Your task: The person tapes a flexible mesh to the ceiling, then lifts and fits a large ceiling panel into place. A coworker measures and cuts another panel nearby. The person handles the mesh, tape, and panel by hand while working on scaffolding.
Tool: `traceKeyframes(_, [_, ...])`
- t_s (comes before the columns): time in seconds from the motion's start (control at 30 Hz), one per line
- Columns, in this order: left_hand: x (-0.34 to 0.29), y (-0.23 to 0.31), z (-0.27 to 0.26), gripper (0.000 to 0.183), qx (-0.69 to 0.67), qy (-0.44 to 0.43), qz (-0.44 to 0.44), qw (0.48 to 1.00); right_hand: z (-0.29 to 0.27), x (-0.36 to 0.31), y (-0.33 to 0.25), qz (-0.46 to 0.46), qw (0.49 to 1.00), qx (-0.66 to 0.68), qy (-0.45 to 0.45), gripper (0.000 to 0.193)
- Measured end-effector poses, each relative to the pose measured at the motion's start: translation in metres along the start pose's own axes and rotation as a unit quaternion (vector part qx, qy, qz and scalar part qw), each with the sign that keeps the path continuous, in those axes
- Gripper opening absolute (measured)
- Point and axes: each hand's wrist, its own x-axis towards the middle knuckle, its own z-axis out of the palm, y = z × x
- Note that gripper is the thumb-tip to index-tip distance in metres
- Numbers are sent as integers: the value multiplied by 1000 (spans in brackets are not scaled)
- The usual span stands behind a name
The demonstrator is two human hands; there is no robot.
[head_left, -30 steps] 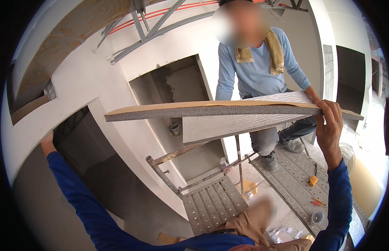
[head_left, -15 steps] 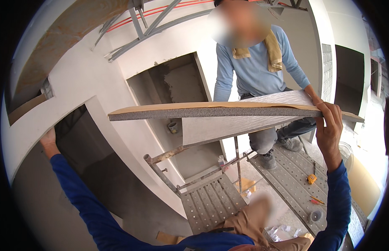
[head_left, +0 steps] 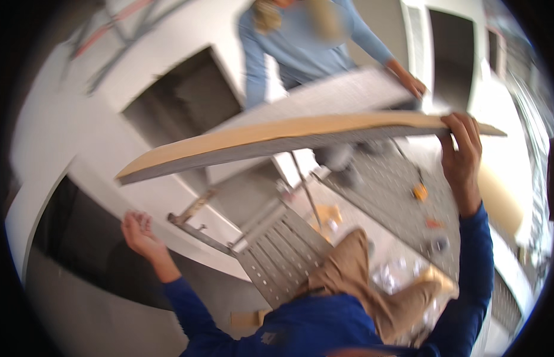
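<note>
My right hand (head_left: 462,157) grips the right end of a long strip of grey foam insulation (head_left: 277,134) with tan backing paper, fingers over its top edge and thumb beneath. The strip stretches across in front of me, its left end lower and unsupported. My left hand (head_left: 143,238) is raised below that left end, apart from it, with loosely bent fingers and nothing visible in them. Behind the strip lies a silvery-faced sheet (head_left: 324,98). A co-worker's hand (head_left: 412,84) is at its right edge; whether it joins my strip I cannot tell.
A co-worker in a light blue shirt (head_left: 301,41) is across from me. Perforated metal scaffold planks (head_left: 283,250) lie below, with a rusty scaffold tube (head_left: 193,208) beside them. An orange tape measure (head_left: 419,191) rests on the right plank. A wall opening (head_left: 74,220) is at left.
My left hand has left the wall opening's edge and come right, toward the strip. The strip now tilts, left end down. My view has shifted, and the co-worker appears farther left.
</note>
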Motion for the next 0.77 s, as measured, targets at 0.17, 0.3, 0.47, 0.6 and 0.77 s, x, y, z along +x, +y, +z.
traceKeyframes(0.17, [-226,-121,65,16,91,-203,-284,933,-59,-79,24,56,989,-62,-122,34])
traceKeyframes(0.3, [-362,-122,71,13,105,-541,-444,707,-102,-148,40,77,964,-158,-199,41])
traceKeyframes(0.47, [-440,-115,79,16,52,-834,-415,360,-149,-241,79,103,932,-272,-218,38])
traceKeyframes(0.6, [-462,-121,81,19,-7,-909,-370,195,-166,-316,115,135,910,-332,-207,33])
traceKeyframes(0.77, [-466,-140,80,21,-7,-931,-350,101,-180,-421,99,317,797,-333,-393,39])
